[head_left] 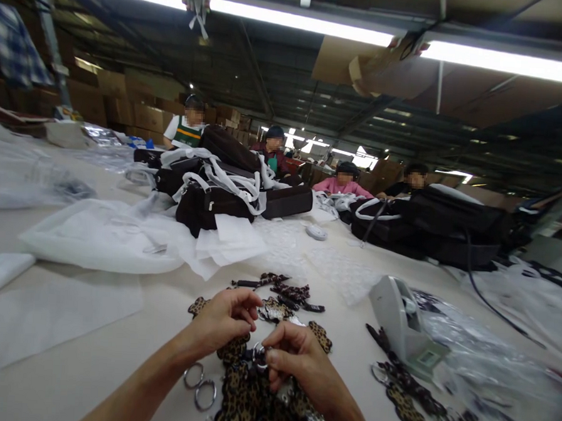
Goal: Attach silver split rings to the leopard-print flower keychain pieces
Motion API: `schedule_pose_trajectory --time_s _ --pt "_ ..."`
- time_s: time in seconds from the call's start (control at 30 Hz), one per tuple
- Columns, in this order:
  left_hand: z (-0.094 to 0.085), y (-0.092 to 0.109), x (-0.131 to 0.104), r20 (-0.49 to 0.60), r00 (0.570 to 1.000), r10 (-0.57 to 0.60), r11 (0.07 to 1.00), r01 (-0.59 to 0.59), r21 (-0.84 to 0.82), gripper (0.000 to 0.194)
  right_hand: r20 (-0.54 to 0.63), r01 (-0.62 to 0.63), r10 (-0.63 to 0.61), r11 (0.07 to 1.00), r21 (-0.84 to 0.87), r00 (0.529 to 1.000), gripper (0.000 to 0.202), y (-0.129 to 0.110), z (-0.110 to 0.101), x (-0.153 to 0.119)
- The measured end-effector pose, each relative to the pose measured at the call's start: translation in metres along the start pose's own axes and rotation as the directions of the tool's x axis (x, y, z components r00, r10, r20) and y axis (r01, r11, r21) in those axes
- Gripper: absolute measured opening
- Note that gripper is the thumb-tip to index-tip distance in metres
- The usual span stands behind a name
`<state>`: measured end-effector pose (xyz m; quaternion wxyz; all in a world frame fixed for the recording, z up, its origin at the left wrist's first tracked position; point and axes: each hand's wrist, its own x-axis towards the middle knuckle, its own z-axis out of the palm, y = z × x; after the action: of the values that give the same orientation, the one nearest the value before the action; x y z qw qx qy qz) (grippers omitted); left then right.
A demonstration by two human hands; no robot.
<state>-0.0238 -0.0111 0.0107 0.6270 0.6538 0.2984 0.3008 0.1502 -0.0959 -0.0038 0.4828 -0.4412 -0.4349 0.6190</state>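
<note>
My right hand [299,361] pinches a shiny metal key ring [257,355] between thumb and fingers, above the leopard-print pieces. My left hand [225,321] is just left of it, its fingers loosely curled and apart from the thumb, with nothing visible in them. Below both hands lies a heap of leopard-print charms [240,394], some showing shiny silvery patches. Two loose metal rings [205,395] rest on the table left of the heap. Beyond my hands are several dark patterned straps [293,293] and another leopard-print charm [320,336].
A grey tape dispenser [404,327] stands at right, with a finished-looking strap and charm [405,408] before it. Clear plastic bags [503,366] lie farther right. Dark bags with white-wrapped handles [215,207] pile up ahead, near white foam sheets [110,236]. Several people sit beyond.
</note>
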Motion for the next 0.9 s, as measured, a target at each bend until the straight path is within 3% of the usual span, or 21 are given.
schedule_pose_trajectory --time_s 0.27,0.5,0.9 --pt "0.011 -0.004 -0.001 0.012 1.0 -0.011 0.997 0.012 -0.083 0.044 -0.001 0.027 -0.027 1.0 -0.003 1.0 0.027 0.005 0.0 0.003" --pt "0.012 -0.001 -0.003 -0.03 0.999 -0.018 0.996 0.015 -0.084 0.046 -0.017 0.0 0.0 1.0 -0.019 1.0 0.028 0.006 0.002 0.004" --pt "0.007 0.0 -0.002 0.023 0.998 -0.053 0.976 0.057 -0.21 0.04 -0.007 -0.004 0.004 0.999 -0.047 1.0 0.027 0.007 0.002 0.004"
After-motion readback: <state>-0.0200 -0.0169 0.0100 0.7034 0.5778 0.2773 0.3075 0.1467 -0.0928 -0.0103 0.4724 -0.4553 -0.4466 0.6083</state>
